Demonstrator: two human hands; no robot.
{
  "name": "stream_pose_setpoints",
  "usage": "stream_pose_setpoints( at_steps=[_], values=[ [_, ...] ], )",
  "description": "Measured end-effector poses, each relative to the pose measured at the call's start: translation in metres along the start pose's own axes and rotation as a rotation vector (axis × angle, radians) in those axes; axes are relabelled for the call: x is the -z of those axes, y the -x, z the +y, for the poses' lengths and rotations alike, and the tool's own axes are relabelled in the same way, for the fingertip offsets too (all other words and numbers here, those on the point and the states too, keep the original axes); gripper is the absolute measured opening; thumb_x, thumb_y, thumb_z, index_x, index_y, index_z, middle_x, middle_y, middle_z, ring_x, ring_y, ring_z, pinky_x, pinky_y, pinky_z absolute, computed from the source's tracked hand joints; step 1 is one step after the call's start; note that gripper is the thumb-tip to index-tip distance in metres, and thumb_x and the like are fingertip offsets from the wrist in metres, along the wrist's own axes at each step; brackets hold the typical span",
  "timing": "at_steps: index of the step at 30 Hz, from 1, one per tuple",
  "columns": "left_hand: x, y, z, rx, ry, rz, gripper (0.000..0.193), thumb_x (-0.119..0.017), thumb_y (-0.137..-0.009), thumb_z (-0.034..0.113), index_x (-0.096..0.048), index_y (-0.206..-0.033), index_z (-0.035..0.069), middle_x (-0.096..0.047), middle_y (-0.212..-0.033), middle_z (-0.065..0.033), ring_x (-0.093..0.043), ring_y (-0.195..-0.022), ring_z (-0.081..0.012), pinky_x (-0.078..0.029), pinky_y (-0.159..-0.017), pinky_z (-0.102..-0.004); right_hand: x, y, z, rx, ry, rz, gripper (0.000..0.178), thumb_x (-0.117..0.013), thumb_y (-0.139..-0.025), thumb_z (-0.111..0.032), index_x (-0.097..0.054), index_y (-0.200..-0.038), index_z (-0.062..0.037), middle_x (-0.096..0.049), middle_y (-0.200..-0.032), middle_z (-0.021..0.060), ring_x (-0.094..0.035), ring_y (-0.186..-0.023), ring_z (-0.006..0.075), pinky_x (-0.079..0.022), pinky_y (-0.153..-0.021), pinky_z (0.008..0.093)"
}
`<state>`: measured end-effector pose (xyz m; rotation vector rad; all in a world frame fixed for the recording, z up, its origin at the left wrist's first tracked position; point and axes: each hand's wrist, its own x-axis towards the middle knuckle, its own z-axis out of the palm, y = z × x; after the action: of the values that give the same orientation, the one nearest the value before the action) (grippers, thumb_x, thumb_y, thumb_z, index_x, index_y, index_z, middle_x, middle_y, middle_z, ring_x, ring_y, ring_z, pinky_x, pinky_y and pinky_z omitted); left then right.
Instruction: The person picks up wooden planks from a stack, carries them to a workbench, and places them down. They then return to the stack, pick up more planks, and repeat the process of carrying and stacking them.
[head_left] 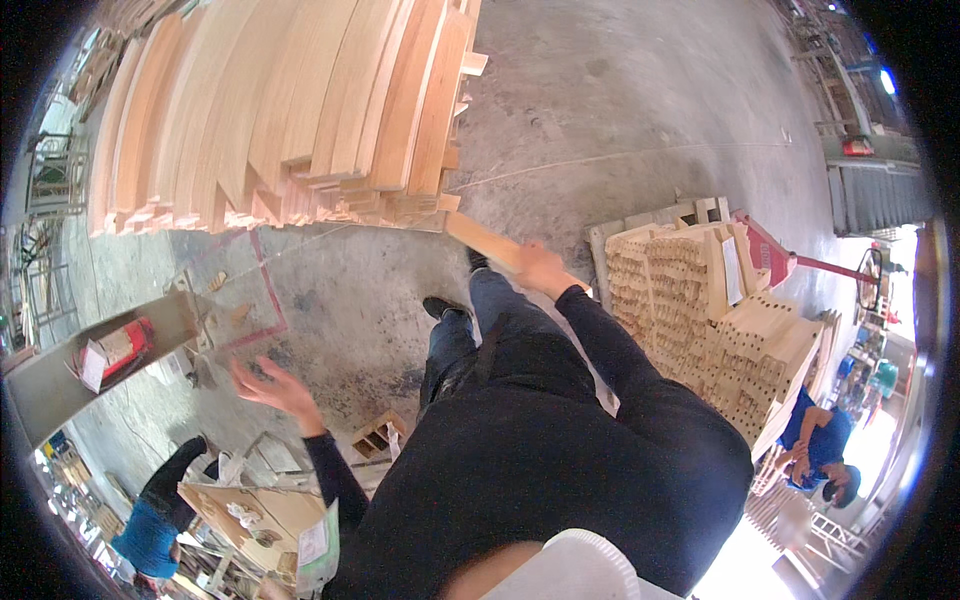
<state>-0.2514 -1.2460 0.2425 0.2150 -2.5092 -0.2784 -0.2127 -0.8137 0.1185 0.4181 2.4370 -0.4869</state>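
Observation:
My right hand is wrapped round a narrow wooden board, held low in front of my legs. Its far end reaches the lower right corner of a big stack of pale planks; I cannot tell if the two touch. Out to the left, my left hand hangs over the floor with its fingers apart and nothing in it. The hand and sleeve partly hide the near end of the board.
On the right, drilled wooden pieces are piled by a red pallet jack. At left stands a metal beam with a red object on it. Behind me are a cardboard-topped table and two people in blue, one each side.

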Motion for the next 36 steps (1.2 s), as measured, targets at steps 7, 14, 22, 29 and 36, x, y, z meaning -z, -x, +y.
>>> stream_pose_setpoints(
  at_steps=[7, 14, 22, 29, 36],
  values=[
    [-0.014, -0.135, 0.140, -0.217, 0.321, 0.207, 0.033, -0.042, -0.087, 0.021, -0.041, -0.114, 0.000, -0.035, -0.115, -0.0161, -0.035, -0.106, -0.0272, -0.034, -0.084, -0.0389, 0.034, -0.016, 0.089, -0.214, -0.049, 0.056, 0.045, -0.059, -0.061, -0.026, -0.052, -0.098, -0.0020, -0.054, -0.095, 0.0209, -0.053, -0.090, 0.0347, -0.045, -0.074, 0.0416],
    [-0.059, -0.163, 0.284, 0.020, 0.409, 0.122, 0.036, -0.035, -0.089, 0.029, -0.043, -0.111, 0.000, -0.037, -0.116, -0.0133, -0.037, -0.106, -0.0225, -0.036, -0.082, -0.0348, 0.095, -0.074, 0.173, -0.287, -0.149, 0.041, 0.048, -0.060, -0.064, -0.033, -0.052, -0.098, -0.0009, -0.051, -0.101, 0.0222, -0.051, -0.094, 0.0344, -0.043, -0.078, 0.0404],
    [-0.129, -0.206, 0.380, -0.001, 0.374, 0.106, 0.028, -0.044, -0.086, 0.023, -0.050, -0.107, 0.005, -0.042, -0.110, -0.0147, -0.037, -0.105, -0.0254, -0.035, -0.082, -0.0378, 0.171, -0.160, 0.276, -0.320, -0.119, -0.019, 0.056, -0.063, -0.063, -0.039, -0.051, -0.100, 0.0013, -0.051, -0.103, 0.0204, -0.049, -0.097, 0.0327, -0.042, -0.080, 0.0406],
    [-0.170, -0.253, 0.398, 0.042, 0.193, 0.122, 0.024, -0.046, -0.086, 0.022, -0.053, -0.104, 0.008, -0.045, -0.111, -0.0120, -0.040, -0.105, -0.0247, -0.039, -0.079, -0.0371, 0.234, -0.232, 0.296, -0.248, -0.296, 0.189, 0.051, -0.066, -0.058, -0.033, -0.057, -0.092, 0.0032, -0.058, -0.087, 0.0229, -0.057, -0.082, 0.0342, -0.045, -0.067, 0.0367],
    [-0.222, -0.294, 0.465, 0.037, 0.334, 0.118, 0.024, -0.052, -0.082, 0.019, -0.053, -0.101, 0.006, -0.048, -0.104, -0.0125, -0.043, -0.099, -0.0271, -0.034, -0.083, -0.0380, 0.314, -0.310, 0.263, -0.205, -0.793, 0.114, 0.043, -0.062, -0.068, -0.028, -0.055, -0.097, 0.0040, -0.059, -0.078, 0.0137, -0.057, -0.069, 0.0238, -0.045, -0.061, 0.0312]
  ],
)
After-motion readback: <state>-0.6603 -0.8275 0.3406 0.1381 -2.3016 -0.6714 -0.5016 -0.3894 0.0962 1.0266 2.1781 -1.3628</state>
